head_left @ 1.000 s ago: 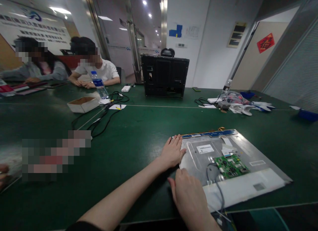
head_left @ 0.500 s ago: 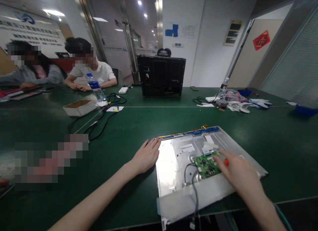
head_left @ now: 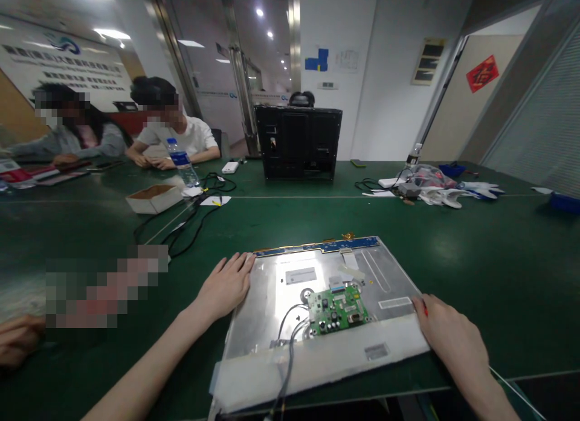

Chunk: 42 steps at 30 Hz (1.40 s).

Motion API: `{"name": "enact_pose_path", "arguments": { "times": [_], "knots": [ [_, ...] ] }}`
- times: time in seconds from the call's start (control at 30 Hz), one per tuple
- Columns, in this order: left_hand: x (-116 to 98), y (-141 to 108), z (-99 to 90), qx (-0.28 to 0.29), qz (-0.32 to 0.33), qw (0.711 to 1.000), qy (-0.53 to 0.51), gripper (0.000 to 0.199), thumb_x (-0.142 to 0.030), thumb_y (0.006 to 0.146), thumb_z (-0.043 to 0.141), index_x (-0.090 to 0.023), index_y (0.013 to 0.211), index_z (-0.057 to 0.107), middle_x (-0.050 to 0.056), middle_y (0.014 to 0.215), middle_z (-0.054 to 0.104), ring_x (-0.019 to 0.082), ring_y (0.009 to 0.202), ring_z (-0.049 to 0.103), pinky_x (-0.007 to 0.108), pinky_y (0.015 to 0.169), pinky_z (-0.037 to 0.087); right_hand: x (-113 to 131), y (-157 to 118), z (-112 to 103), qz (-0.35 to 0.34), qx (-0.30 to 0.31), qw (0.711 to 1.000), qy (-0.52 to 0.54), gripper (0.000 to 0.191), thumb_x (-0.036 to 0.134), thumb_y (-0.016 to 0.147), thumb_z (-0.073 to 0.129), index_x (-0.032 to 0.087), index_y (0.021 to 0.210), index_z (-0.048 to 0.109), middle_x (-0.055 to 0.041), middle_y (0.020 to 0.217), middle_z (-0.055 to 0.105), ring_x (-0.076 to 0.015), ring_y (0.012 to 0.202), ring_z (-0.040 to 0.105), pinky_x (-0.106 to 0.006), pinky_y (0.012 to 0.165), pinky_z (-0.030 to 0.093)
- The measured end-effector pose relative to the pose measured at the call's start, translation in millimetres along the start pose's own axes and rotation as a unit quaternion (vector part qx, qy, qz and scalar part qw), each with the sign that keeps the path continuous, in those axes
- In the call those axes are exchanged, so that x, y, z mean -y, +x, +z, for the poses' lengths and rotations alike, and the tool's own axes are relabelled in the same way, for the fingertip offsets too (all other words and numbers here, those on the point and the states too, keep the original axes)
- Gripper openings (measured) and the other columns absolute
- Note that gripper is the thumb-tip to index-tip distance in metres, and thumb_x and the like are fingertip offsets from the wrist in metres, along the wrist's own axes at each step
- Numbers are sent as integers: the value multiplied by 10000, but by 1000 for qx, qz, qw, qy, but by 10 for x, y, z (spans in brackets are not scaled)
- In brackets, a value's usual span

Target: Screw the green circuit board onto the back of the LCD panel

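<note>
The metal panel (head_left: 267,294) lies between the separated hands: left hand (head_left: 225,286) open at its corner, right hand (head_left: 451,330) curled at its edge, grip unclear. Open box (head_left: 157,202) stands near bottle (head_left: 181,161).

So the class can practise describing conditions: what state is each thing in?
Flat panel: lying metal side up
Circuit board: uncovered, wires attached
Small box: open-topped
Blue-capped bottle: closed
Black display housing: upright
Left hand: open, on panel
Right hand: fingers bent, at panel edge
</note>
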<state>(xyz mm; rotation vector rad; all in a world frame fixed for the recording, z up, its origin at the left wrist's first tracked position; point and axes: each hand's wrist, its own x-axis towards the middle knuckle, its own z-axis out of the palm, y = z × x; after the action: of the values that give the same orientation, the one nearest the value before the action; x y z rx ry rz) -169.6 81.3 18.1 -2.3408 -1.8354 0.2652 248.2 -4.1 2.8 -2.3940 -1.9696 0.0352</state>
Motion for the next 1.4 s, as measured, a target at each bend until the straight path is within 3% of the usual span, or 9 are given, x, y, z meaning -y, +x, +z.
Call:
{"name": "enact_pose_path", "arguments": {
  "times": [0.3, 0.43, 0.53, 0.7, 0.87, 0.97, 1.1, 1.27, 1.4],
  "knots": [
    [325, -212, 111, -46, -34, 998, 7, 542, -245, 877, 299, -74, 1331, 541, 179, 1344, 554, 341, 1288, 468, 528, 1049, 351, 344, -282, 50, -47, 1, 998, -50, 424, 282, 999, 239, 104, 913, 615, -190, 950, 671, -233, 654, 708, -306, 494, 518],
    [326, -242, 92, -60, -49, 997, -1, 511, -228, 874, 317, -56, 1281, 573, 208, 1312, 573, 359, 1255, 495, 527, 1032, 371, 389, -293, 45, -69, 7, 995, -75, 407, 255, 991, 262, 82, 956, 629, -220, 1004, 665, -232, 651, 707, -302, 486, 517],
    [239, -262, 9, -83, -49, 994, -44, 460, -188, 860, 337, -105, 1230, 598, 190, 1283, 596, 337, 1206, 537, 504, 993, 416, 348, -262, -22, -74, 26, 995, -64, 400, 270, 990, 284, 103, 943, 645, -198, 996, 675, -232, 676, 707, -307, 520, 521],
    [36, -280, -181, -54, 19, 984, -168, 393, -259, 881, 375, -163, 1189, 598, 133, 1232, 616, 282, 1086, 596, 415, 936, 467, 360, -92, -227, -100, 48, 994, -12, 310, 311, 959, 394, 158, 939, 663, -126, 939, 679, -230, 748, 691, -319, 599, 512],
    [-36, -219, -279, 16, 103, 953, -285, 372, -285, 840, 470, -174, 1172, 597, 101, 1102, 636, 253, 981, 604, 375, 877, 474, 682, 189, -339, -264, 77, 960, 61, 350, 303, 887, 524, 190, 1210, 596, -125, 1123, 645, -265, 910, 659, -389, 744, 496],
    [-29, -191, -285, 40, 120, 940, -315, 398, -282, 820, 514, -177, 1200, 573, 87, 1051, 624, 229, 882, 598, 339, 798, 476, 863, 380, -343, -326, 109, 933, 104, 374, 236, 863, 557, 194, 1234, 588, -128, 1123, 643, -272, 944, 642, -395, 781, 476],
    [-36, -173, -260, 65, 140, 922, -354, 405, -281, 815, 538, -200, 1211, 545, 50, 997, 616, 197, 808, 576, 300, 734, 462, 968, 597, -329, -369, 132, 911, 128, 327, 202, 829, 614, 223, 1155, 639, -74, 1050, 671, -229, 951, 627, -337, 802, 453],
    [-64, -126, -233, 47, 162, 923, -346, 181, -224, 821, 502, -179, 948, 623, 41, 893, 601, 191, 785, 558, 283, 698, 437, 983, 698, -308, -397, 150, 894, 145, 137, 174, 852, 590, 184, 948, 687, -35, 920, 701, -173, 873, 628, -272, 778, 437],
    [-117, -59, -214, 33, 149, 924, -350, 165, -186, 828, 471, -181, 856, 633, 33, 825, 618, 184, 749, 567, 277, 686, 434, 992, 714, -299, -397, 153, 894, 139, 117, 165, 857, 567, 168, 889, 680, -43, 897, 709, -174, 835, 633, -271, 751, 437]
  ]
}}
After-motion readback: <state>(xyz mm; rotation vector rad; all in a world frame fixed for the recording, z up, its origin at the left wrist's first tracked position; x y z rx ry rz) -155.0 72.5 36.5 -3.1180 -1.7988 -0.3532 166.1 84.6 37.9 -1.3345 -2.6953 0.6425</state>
